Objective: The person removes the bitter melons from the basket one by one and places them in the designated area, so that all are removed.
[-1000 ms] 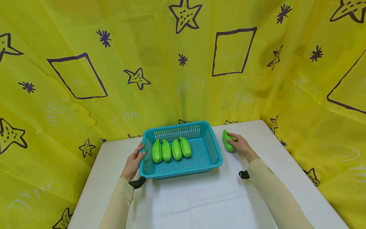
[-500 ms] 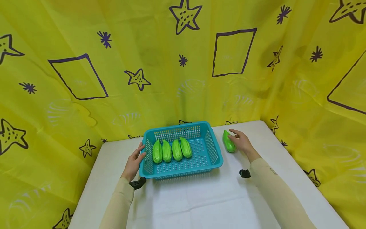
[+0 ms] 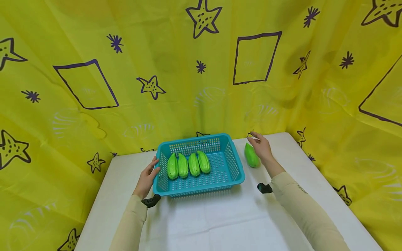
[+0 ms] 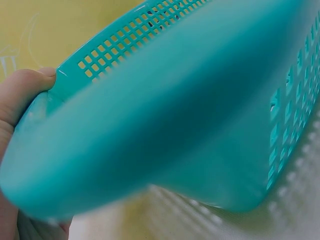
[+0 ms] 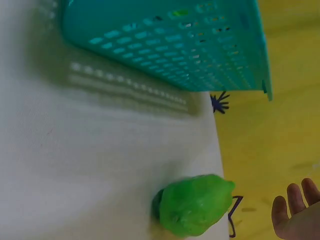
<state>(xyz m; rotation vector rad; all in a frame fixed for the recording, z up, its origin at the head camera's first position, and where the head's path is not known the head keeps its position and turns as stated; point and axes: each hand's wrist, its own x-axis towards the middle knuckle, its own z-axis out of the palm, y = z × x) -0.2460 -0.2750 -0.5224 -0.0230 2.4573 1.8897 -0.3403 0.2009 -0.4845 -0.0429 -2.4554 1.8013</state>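
Observation:
A teal plastic basket (image 3: pixel 201 186) with perforated walls stands on the white table. Several glossy green, gourd-shaped vegetables (image 3: pixel 193 164) lie side by side in its left half. My left hand (image 3: pixel 146 179) holds the basket's left end; the left wrist view shows the thumb (image 4: pixel 30 87) at the rim, with the other fingers mostly hidden. Another green gourd-shaped vegetable (image 3: pixel 251 157) lies on the table to the right of the basket. Just above it in the head view is my right hand (image 3: pixel 262 148), which holds nothing. The right wrist view shows its fingers apart from the vegetable (image 5: pixel 197 205).
A yellow curtain (image 3: pixel 176 115) with dark star drawings hangs behind the table and along both sides. The white table (image 3: pixel 201 223) extends in front of the basket and to its sides. Dark camera mounts (image 3: pixel 265 188) stick out at both wrists.
My right hand has come off the vegetable on the table and moved up, toward the back edge. That vegetable stays in about the same spot. The left hand and basket hold still.

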